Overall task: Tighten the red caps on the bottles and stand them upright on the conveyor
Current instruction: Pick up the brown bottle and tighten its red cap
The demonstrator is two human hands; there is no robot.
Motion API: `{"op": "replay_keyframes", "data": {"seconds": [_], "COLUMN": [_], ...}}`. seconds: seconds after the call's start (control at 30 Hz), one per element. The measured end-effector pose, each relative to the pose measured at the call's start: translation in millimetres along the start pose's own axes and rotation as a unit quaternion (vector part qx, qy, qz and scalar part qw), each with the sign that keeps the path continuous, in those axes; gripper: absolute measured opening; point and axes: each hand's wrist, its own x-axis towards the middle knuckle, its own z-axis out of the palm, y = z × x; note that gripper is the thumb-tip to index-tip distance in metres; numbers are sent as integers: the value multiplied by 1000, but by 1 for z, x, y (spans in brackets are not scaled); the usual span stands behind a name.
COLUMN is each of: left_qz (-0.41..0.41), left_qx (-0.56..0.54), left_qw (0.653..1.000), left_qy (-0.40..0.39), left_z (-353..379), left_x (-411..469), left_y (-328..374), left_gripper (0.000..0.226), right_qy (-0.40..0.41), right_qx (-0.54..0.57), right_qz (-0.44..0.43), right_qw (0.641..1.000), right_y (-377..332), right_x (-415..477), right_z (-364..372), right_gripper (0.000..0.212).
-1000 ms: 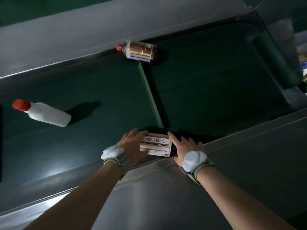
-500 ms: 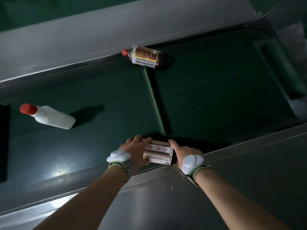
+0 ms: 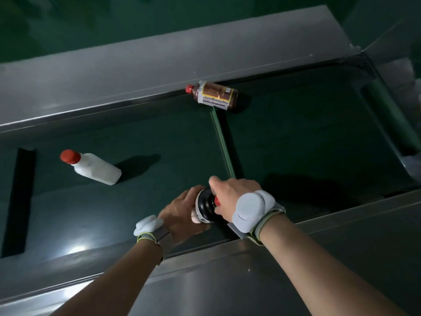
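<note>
Bottles lie scattered over the dark green conveyor (image 3: 159, 133), which runs between two grey metal side rails. Farthest left, a black slot (image 3: 19, 201) cuts across the belt. Next to it, well apart from both hands, a white bottle (image 3: 98, 171) lies on its side with its red cap (image 3: 69, 156) pointing left and away.

Nearer the middle, close to the near rail (image 3: 227, 281), the left hand (image 3: 182, 213) is curled around the body of a dark bottle (image 3: 205, 207), which is seen almost end-on, neck toward the camera and leaning to the right. Fingers wrap the far side of the bottle and the thumb lies along its near side; a pale label edge shows below the palm. A grey wrist device (image 3: 148, 224) sits on that arm.

Directly to the right, the right hand (image 3: 234, 192) is closed over this bottle's red top (image 3: 216, 201), of which only a sliver shows between thumb and fingers. The two hands nearly touch. Its wrist carries a larger grey device (image 3: 252, 208).

Behind the hands, a raised green cleat (image 3: 222, 142) crosses the belt. At its far end, against the far rail (image 3: 159, 65), a brown labelled bottle (image 3: 216, 96) lies on its side, its small red lid (image 3: 189, 88) pointing left.
</note>
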Motion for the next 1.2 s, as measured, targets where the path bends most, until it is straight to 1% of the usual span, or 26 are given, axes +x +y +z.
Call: {"op": "replay_keyframes", "data": {"seconds": [0.1,0.2,0.27,0.33,0.43,0.6,0.7,0.77,0.97,1.03,1.1,1.2], "left_qz": [-5,-5,-2,-5,-8,-4,-3,-9,-10,1,8,-9], "left_qx": [-54,-77,-86,-94,-95,-112,-124,-143,-158,-164,-174,-200], "left_qw": [997,994,992,991,991,991,991,988,986,985,981,974], "left_qy": [52,80,91,95,94,65,59,52,50,62,83,106], "left_z": [-11,-16,-19,-22,-23,-22,-20,-19,-26,-32,-41,-56], "left_x": [-7,-12,-14,-16,-20,-25,-26,-25,-18,-10,5,39], "left_y": [-12,-20,-22,-25,-28,-36,-40,-44,-51,-51,-53,-58], "left_gripper": [90,91,90,89,87,91,94,91,79,79,80,81], "right_qy": [29,54,77,88,43,-37,-67,-69,-40,-30,1,39], "right_qx": [69,129,138,141,166,204,217,215,199,193,173,166], "right_qz": [-30,-39,-41,-33,-21,-28,-42,-54,-52,-45,-35,-27], "right_qw": [997,989,987,986,985,978,973,973,978,980,984,985], "right_y": [-16,-24,-27,-30,-30,-29,-33,-35,-35,-33,-31,-26], "right_x": [11,21,26,30,33,35,37,40,50,55,65,88], "right_z": [1,11,18,24,30,34,41,48,43,34,22,-3], "right_gripper": [30,33,35,44,63,84,95,96,78,79,81,83]}}
